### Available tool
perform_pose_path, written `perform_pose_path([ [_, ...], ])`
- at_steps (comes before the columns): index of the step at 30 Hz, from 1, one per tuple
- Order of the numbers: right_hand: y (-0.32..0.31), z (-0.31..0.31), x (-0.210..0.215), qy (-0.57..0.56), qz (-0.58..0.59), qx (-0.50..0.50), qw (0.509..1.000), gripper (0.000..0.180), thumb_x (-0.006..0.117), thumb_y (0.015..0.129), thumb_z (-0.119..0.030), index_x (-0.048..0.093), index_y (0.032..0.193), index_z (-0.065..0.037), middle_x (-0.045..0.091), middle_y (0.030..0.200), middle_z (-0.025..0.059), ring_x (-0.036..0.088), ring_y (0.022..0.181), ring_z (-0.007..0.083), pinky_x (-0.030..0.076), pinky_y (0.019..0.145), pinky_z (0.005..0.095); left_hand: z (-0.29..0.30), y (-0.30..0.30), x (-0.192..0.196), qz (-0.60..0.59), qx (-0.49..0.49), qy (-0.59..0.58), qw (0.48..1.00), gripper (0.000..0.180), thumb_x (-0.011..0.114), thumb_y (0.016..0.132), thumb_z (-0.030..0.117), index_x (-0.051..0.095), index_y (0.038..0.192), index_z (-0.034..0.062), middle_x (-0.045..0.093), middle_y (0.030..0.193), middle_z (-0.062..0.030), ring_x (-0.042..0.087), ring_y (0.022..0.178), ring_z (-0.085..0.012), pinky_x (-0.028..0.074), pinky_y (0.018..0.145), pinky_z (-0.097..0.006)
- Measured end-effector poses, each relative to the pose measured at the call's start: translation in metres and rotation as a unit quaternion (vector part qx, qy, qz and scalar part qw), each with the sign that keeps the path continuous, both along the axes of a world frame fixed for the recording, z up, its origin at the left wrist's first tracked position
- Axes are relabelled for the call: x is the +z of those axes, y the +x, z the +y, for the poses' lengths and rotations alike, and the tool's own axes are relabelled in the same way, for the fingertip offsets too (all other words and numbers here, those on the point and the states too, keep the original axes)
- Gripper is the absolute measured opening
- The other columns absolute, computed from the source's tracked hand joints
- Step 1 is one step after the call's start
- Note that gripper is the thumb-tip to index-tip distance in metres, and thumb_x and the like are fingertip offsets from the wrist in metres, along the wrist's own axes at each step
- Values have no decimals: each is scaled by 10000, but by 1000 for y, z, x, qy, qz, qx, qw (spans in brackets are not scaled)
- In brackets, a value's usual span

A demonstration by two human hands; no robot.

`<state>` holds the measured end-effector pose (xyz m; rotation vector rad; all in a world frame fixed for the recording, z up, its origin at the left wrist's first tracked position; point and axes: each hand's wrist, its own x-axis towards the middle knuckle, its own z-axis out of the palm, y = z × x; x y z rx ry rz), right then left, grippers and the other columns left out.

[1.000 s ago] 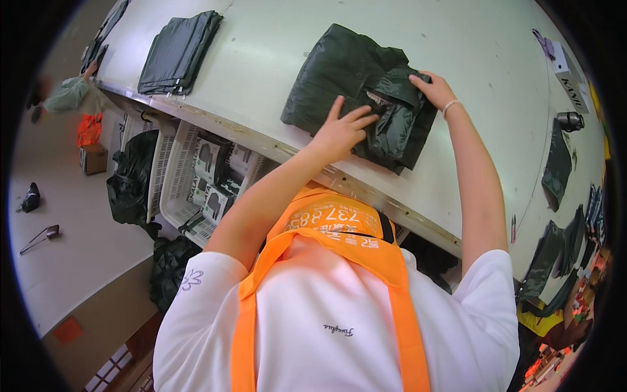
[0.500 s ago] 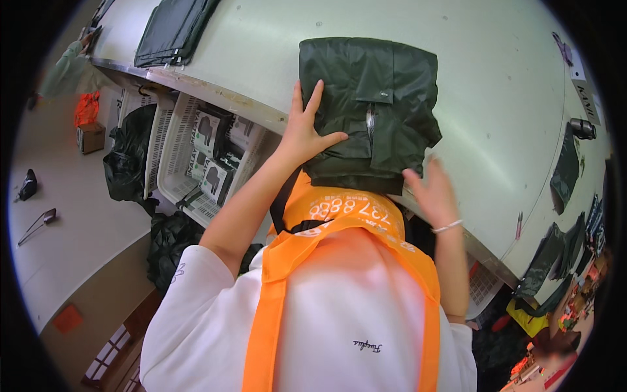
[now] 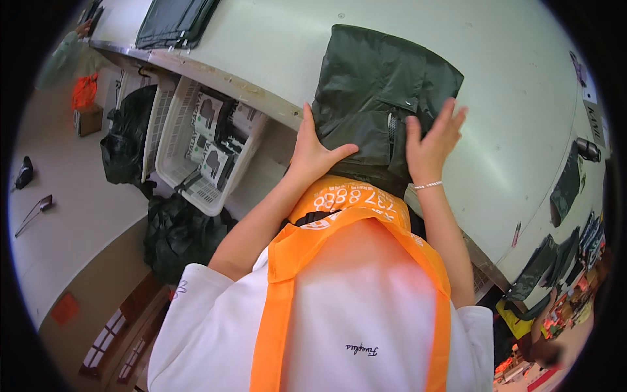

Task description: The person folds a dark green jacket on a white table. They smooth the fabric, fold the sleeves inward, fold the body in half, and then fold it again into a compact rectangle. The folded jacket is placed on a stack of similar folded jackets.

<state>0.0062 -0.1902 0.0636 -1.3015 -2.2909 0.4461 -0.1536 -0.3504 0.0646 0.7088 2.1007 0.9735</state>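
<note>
A folded dark green garment [image 3: 372, 85] of shiny, raincoat-like fabric lies at the table's front edge, right against my orange apron. It sits slightly turned, with a flap and a short zip showing on its upper face. My left hand [image 3: 315, 149] is open along its left side, the thumb stretched over the fabric and the fingers at the edge. On the right side my right hand [image 3: 432, 145], with a beaded bracelet at the wrist, rests open with its fingers spread upward.
Another stack of dark folded garments [image 3: 175, 23] lies at the table's far left. Below the table edge stands a white basket [image 3: 204, 208] of printed packets, beside black plastic bags [image 3: 176, 238]. Dark pieces [image 3: 565, 186] and a dark bottle [image 3: 588, 149] lie at the right.
The garment has turned a little clockwise, its top leaning right. My right hand has moved up from the lower corner onto its right side. The left hand keeps its place on the left edge.
</note>
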Motion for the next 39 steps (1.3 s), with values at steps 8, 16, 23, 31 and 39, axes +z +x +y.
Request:
perform_pose_path([
  [8,16,13,5,-362,88,-56,926,886,557,881,-453,121,1399,118,273,1421,309,287,1334,381,245,1093,354,7,-31,-9,-100,-36,-58,993,810,729,719,474,458,1191,-125,561,1150,-270,550,1102,-311,421,932,-353],
  [16,21,-12,-23,-280,43,-71,956,1027,640,804,-510,54,1436,49,393,1286,299,416,1162,405,274,1056,425,6,-44,1,-130,-114,-59,983,734,493,913,485,397,1182,-191,482,1222,-301,443,1197,-314,332,1003,-349],
  [23,-5,-8,-10,-317,191,-25,929,1106,762,741,-306,-26,1438,35,199,1442,301,274,1333,359,229,1099,352,11,-65,5,-114,-152,-7,982,924,628,849,429,142,1325,-196,282,1407,-273,262,1336,-284,181,1106,-321],
  [31,-126,-8,36,-162,-72,-77,981,843,606,808,-31,172,1453,-359,183,1414,354,546,1002,482,493,841,410,58,-114,-15,146,-173,-31,974,611,708,728,218,417,1176,-78,577,1043,-277,585,943,-416,488,807,-435],
  [39,-289,-8,84,-106,-361,-2,926,833,577,740,-670,357,1418,-239,115,1441,367,528,1019,479,453,877,450,92,-174,-27,201,-292,56,934,442,540,840,261,497,1217,34,566,1144,-212,573,993,-363,483,799,-433],
])
